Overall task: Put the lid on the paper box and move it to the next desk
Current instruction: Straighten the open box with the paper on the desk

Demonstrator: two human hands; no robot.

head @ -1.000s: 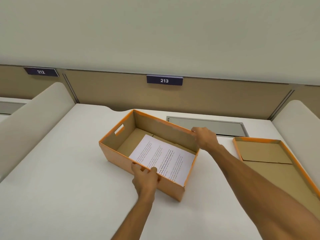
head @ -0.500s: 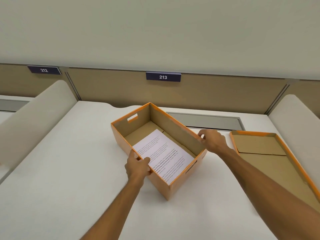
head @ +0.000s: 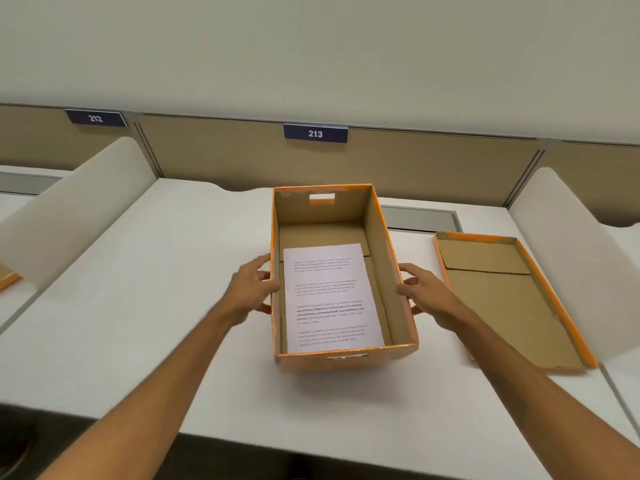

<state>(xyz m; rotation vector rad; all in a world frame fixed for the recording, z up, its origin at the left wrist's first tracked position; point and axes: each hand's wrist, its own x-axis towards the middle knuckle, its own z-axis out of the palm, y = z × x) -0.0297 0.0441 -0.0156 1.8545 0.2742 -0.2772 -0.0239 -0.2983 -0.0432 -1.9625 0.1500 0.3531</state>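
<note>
The open orange paper box [head: 347, 362] stands on the white desk [head: 138, 306], its long side pointing away from me. A printed sheet [head: 329, 296] lies flat inside it. The orange lid [head: 502, 299] lies upside down on the desk to the right of the box, apart from it. My left hand [head: 251, 289] rests against the box's left wall, fingers spread. My right hand [head: 420, 294] rests against the right wall in the same way. Neither hand curls over the rim.
Low padded dividers stand at the left [head: 79, 202] and right [head: 568, 254] of this desk, labelled 213 [head: 315, 134]. The desk labelled 212 [head: 95, 118] lies beyond the left divider, with an orange-edged item [head: 7, 280] on it. A grey cover plate [head: 422, 220] sits behind the box.
The box has been turned from a diagonal to lengthwise in front of me. Both hands have left the rims and now lie flat on its two long sides.
</note>
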